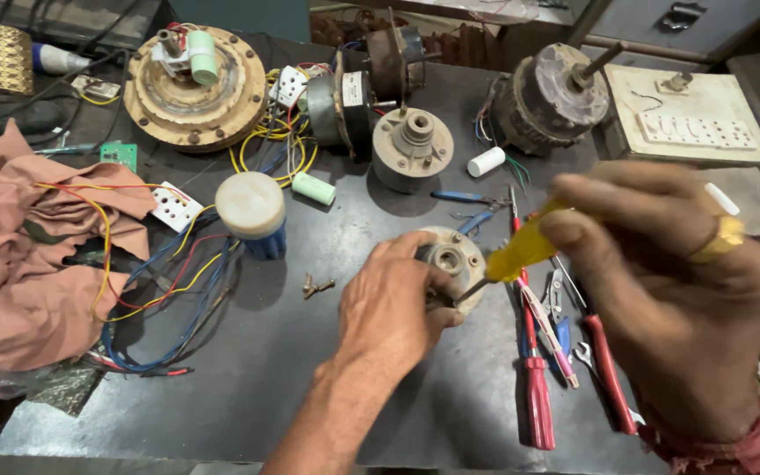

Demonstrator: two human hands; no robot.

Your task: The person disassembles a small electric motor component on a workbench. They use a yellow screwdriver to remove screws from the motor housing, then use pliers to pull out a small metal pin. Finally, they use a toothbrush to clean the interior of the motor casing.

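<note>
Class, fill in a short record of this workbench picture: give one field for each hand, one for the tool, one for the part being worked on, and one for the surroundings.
Left hand: grips the round motor end cap
Right hand: holds the yellow-handled screwdriver
Tool tip: at the cap's side
Surface: dark workbench
Nearby: red-handled screwdrivers, wire bundle, pink cloth

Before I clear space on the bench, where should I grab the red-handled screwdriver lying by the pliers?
Probably take the red-handled screwdriver by its thick red handle, coming from the near bench edge: the handle end points that way and lies free, while the thin shaft runs up among the other tools.
</note>
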